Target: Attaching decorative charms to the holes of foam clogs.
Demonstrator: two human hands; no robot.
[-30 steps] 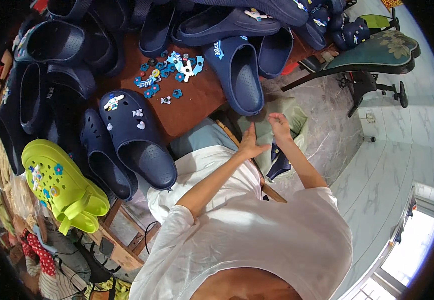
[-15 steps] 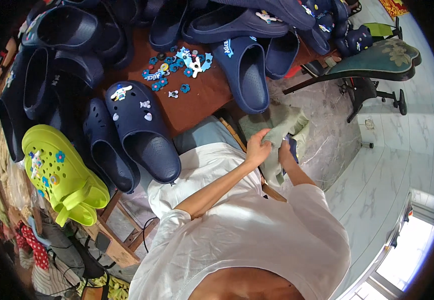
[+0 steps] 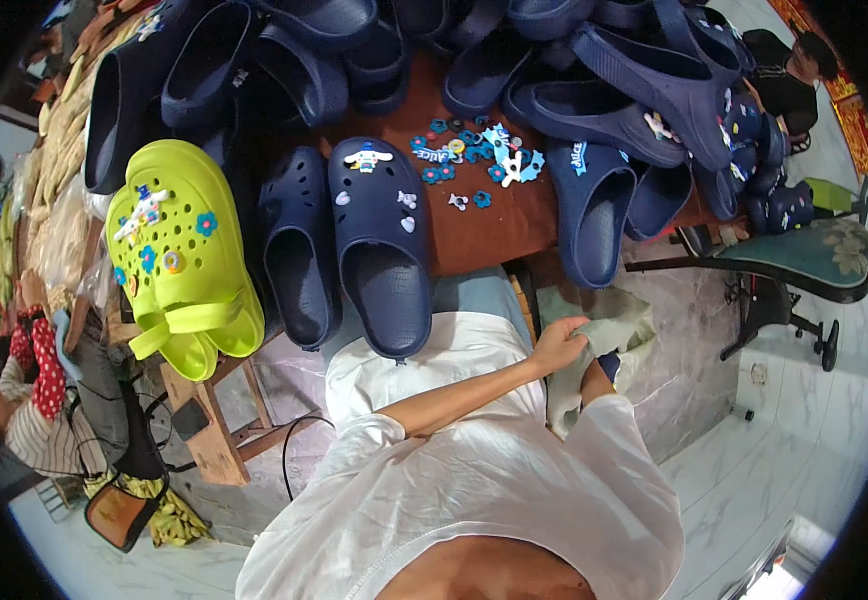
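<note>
Left hand (image 3: 560,345) grips the pale green cloth (image 3: 604,340) right of the desk (image 3: 494,235); the right hand is hidden, grip unknowable. Next likely needs lifting it clear.

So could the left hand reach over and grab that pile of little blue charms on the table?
Probably yes. The left hand rests on the pale green bag just below the table's edge, and the charms lie on bare brown tabletop straight ahead, in a gap between dark blue clogs, with nothing covering them.
</note>
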